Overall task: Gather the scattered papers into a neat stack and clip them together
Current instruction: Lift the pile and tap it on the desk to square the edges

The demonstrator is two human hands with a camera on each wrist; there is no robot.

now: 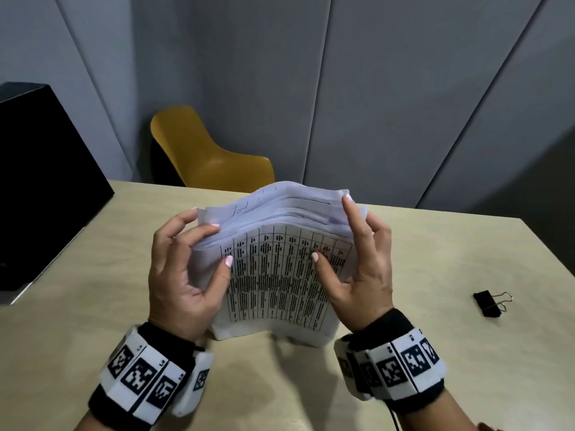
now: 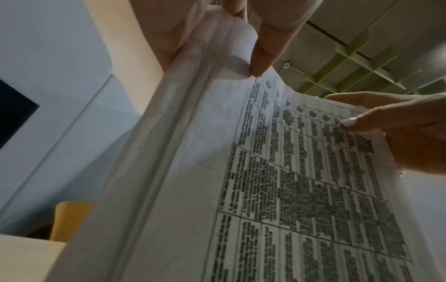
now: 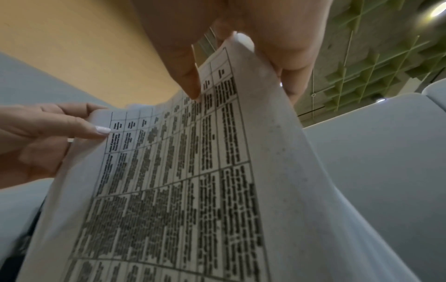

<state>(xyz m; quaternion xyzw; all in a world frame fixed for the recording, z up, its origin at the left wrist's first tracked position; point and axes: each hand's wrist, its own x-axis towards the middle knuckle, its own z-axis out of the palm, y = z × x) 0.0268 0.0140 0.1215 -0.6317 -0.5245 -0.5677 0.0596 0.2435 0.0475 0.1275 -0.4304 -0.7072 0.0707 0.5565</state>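
Observation:
A stack of white papers (image 1: 277,269) stands upright on its lower edge on the beige table (image 1: 93,275), the front sheet printed with a table of black text (image 2: 313,190). My left hand (image 1: 186,259) grips the stack's left side, thumb on the front and fingers behind. My right hand (image 1: 357,256) grips its right side the same way, with the thumb lying on the printed sheet (image 3: 193,171). The tops of the sheets bend away from me and are uneven. A black binder clip (image 1: 490,303) lies on the table to the right, apart from both hands.
A black box (image 1: 40,181) stands at the table's left edge. A yellow chair (image 1: 199,150) sits behind the table's far edge, with grey wall panels (image 1: 373,88) beyond. Bare tabletop lies between the papers and the clip.

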